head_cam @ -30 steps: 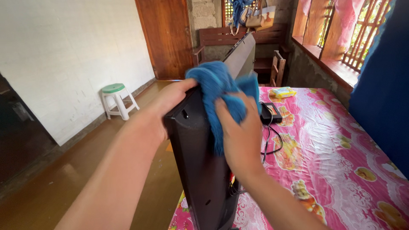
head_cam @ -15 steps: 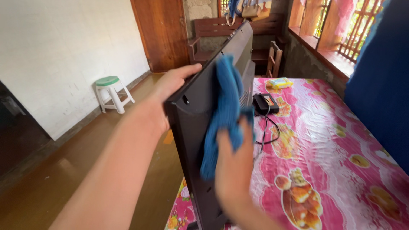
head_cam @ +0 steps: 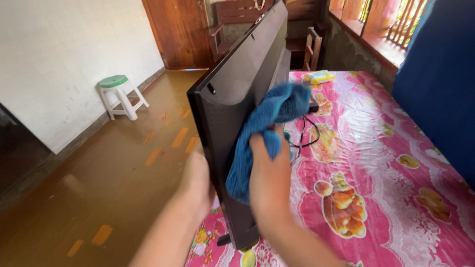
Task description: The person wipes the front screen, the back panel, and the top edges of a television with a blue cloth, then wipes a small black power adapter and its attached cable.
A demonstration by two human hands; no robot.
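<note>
Upright on the pink floral tabletop point(head_cam: 396, 163), the black flat screen point(head_cam: 237, 94) stands edge-on, its long axis running away from the person; the right hand point(head_cam: 269, 180) is clamped on a blue cloth point(head_cam: 264, 128) pressed against the screen's back panel, just right of its near edge; the left hand point(head_cam: 195, 180) grips that near edge lower down, fingers hidden behind; a black cable point(head_cam: 304, 141) trails just beyond the cloth.

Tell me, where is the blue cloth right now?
In the head view, mid-frame: the right hand presses the blue cloth against the back of the black television.
</note>
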